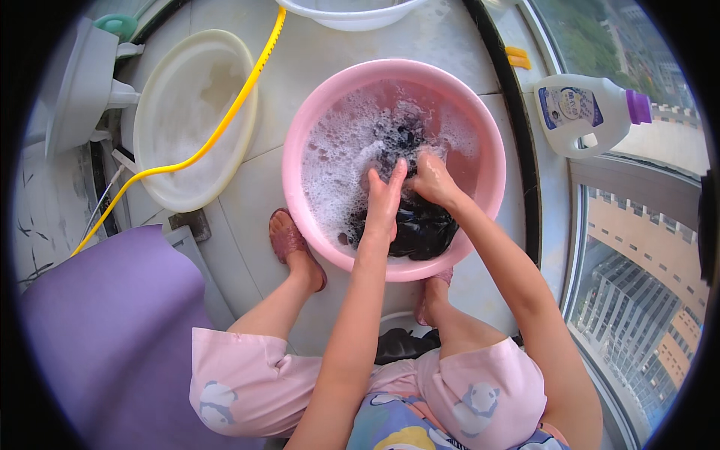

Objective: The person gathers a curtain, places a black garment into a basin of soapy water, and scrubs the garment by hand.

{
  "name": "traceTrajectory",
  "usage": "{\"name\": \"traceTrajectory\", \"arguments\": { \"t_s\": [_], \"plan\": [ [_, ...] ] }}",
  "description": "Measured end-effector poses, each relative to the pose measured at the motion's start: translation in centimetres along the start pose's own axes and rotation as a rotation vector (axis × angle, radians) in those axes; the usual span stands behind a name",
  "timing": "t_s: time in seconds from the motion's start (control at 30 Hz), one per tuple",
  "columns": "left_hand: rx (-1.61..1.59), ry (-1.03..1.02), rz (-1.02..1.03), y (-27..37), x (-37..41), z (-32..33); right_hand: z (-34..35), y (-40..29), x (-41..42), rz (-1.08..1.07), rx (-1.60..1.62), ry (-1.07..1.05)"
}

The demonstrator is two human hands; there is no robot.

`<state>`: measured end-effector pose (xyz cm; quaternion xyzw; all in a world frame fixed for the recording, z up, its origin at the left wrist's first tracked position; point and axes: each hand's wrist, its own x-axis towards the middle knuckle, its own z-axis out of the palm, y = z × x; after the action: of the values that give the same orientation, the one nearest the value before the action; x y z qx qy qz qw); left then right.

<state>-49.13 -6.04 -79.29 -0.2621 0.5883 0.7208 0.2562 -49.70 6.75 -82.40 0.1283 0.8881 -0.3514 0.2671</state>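
Observation:
A pink plastic basin (pixel 492 163) holds soapy water with thick white foam (pixel 337 152). Wet black fabric (pixel 427 225) lies in it, partly under the suds. My right hand (pixel 432 179) is curled around a bunched part of the fabric near the middle of the basin. Just left of it, my left hand (pixel 387 197) rests against the cloth, two fingers pointing forward and apart. Its other fingers are hidden, so whether they grip the fabric does not show.
A yellow hose (pixel 225 121) crosses an oval cream basin or lid (pixel 174 121) on the left. A white basin (pixel 354 19) stands ahead. At the right window lies a white detergent bottle (pixel 582 115), with orange objects (pixel 517 57) nearby. Dark items (pixel 405 343) sit behind the pink basin.

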Motion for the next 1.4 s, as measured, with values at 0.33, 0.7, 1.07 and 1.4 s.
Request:
{"name": "traceTrajectory", "arguments": {
  "t_s": [0.33, 0.7, 1.07, 1.4],
  "plan": [
    [-0.817, -0.579, -0.385, 1.4, 2.6, -0.1, -1.3, -7.4, -12.2, -0.573, 0.162, 0.384],
    [0.413, 0.086, 0.250, 2.3, 2.1, -0.7, -3.5, 0.3, -1.3, 0.020, 0.318, 0.605],
    [0.300, -0.180, -0.012, 1.3, 7.2, 0.2, -2.0, 2.7, 1.4, -0.009, -0.113, -0.004],
    [-0.468, -0.312, -0.303, 3.1, 1.9, 3.1, -1.6, -5.9, -12.3, -0.561, 0.414, 0.242]
  ]
}}
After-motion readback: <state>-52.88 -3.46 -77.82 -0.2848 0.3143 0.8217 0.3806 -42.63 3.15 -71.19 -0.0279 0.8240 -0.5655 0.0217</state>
